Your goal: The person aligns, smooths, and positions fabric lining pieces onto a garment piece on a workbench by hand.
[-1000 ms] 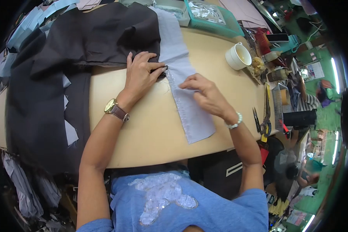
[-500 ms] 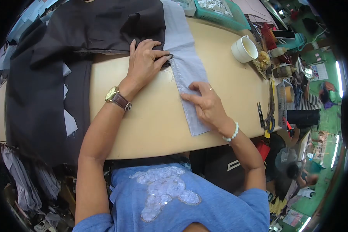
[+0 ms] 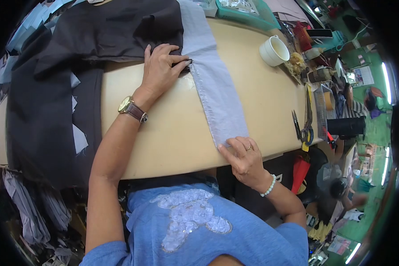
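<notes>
A dark brown garment [image 3: 115, 35] is spread over the table, and a light grey cloth strip [image 3: 221, 102] runs from its edge towards my body. My left hand [image 3: 162, 71], with a watch on the wrist, rests on the garment's edge; its thumb and forefinger come together where dark cloth meets the strip. At the strip's near end, my right hand [image 3: 244, 162] has its fingers curled on the lower edge, by the table's front. The strip lies flat, with a stitched line along its left side.
A white cup [image 3: 274, 51] and a teal basket [image 3: 248, 13] stand at the far right. Scissors [image 3: 307, 131] and small snips [image 3: 295, 124] lie near the right edge. Beyond that edge is a red funnel-shaped object [image 3: 300, 173]. Grey cloth [image 3: 26, 208] hangs at the left.
My right hand has moved down along the strip from its middle to its near end. The strip's lower end has shifted slightly and looks straighter. My left hand keeps its hold.
</notes>
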The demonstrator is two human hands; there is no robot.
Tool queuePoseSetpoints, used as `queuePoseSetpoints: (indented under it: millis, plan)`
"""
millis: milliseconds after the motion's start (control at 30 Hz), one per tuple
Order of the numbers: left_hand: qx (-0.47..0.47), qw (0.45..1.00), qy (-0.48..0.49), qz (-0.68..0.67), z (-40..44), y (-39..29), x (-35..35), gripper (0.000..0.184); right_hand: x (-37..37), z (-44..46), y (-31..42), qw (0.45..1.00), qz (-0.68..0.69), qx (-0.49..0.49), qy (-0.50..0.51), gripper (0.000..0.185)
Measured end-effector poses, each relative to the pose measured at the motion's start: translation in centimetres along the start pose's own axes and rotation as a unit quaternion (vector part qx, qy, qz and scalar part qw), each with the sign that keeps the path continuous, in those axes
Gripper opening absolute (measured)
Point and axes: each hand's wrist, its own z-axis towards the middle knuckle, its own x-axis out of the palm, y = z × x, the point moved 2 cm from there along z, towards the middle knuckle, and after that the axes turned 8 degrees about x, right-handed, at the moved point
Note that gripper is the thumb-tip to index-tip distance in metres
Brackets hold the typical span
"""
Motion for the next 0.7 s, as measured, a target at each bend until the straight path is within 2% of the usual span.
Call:
queuePoseSetpoints:
  millis: [100, 200, 300, 400, 500, 567, 600, 633, 667, 700]
  plan:
    - [0.004, 1.000, -0.019, -0.005, -0.2, 0.1, 0.2, 0.018, -0.1, -0.4, -0.2, 0.999, 0.039, 0.020, -0.001, 0.037]
    - [0.020, 0.999, -0.028, 0.009, -0.2, 0.1, 0.4, 0.018, -1.1, 0.4, -1.6, 0.989, 0.131, 0.044, -0.059, 0.039]
    - [0.037, 0.999, -0.030, 0.023, 0.5, -0.2, -0.1, 0.018, -2.4, 1.4, -3.0, 0.964, 0.144, 0.135, -0.175, 0.045]
    - [-0.008, 0.999, -0.026, -0.021, 2.2, -0.6, 1.1, 0.016, -3.4, 3.3, -4.3, 0.921, 0.187, 0.187, -0.285, 0.048]
    - [-0.015, 0.999, 0.008, -0.039, 3.4, -3.8, 3.2, 0.017, -3.9, 4.7, -4.3, 0.900, 0.153, 0.170, -0.372, 0.048]
    - [0.005, 0.995, 0.026, -0.095, 3.9, -6.1, 5.0, 0.019, -2.2, 5.4, -3.1, 0.839, 0.316, 0.201, -0.396, 0.050]
    - [0.004, 0.987, 0.071, -0.143, 4.1, -7.2, 5.4, 0.021, -0.8, 5.7, -1.9, 0.797, 0.394, 0.216, -0.403, 0.052]
    - [0.014, 0.978, 0.058, -0.198, 4.2, -8.3, 5.6, 0.027, 0.5, 6.0, -0.5, 0.774, 0.434, 0.227, -0.402, 0.059]
    - [0.023, 0.966, 0.046, -0.254, 4.2, -9.1, 5.6, 0.034, 1.8, 6.0, 0.6, 0.782, 0.434, 0.237, -0.379, 0.060]
    - [0.041, 0.969, 0.015, -0.244, 4.2, -9.2, 5.1, 0.039, 3.0, 5.9, 1.5, 0.791, 0.432, 0.248, -0.356, 0.061]
